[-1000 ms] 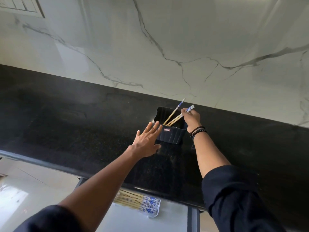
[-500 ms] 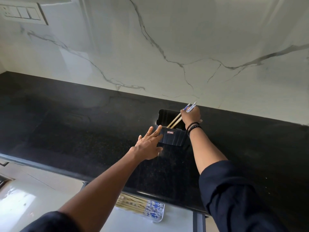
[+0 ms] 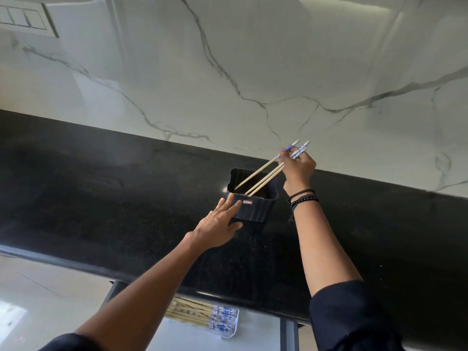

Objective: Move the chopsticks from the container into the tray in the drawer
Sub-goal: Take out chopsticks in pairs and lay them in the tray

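Note:
A dark ribbed container (image 3: 255,210) stands on the black counter near the marble wall. My right hand (image 3: 298,171) grips three wooden chopsticks (image 3: 263,174) by their blue-and-white ends, lifted partway with their tips still inside the container. My left hand (image 3: 219,228) rests with straight fingers against the container's front left side, thumb under its lower edge. Below the counter edge, a clear tray (image 3: 234,328) in the open drawer holds several chopsticks (image 3: 200,315) lying side by side.
The black counter (image 3: 101,198) runs wide to both sides of the container. A white marble backsplash (image 3: 253,72) rises behind it, with a switch plate (image 3: 25,19) at top left. The drawer's dark frame (image 3: 288,335) shows at the bottom.
My right hand has risen up and to the right, drawing the chopsticks further out of the container. My left hand has moved forward onto the container's side.

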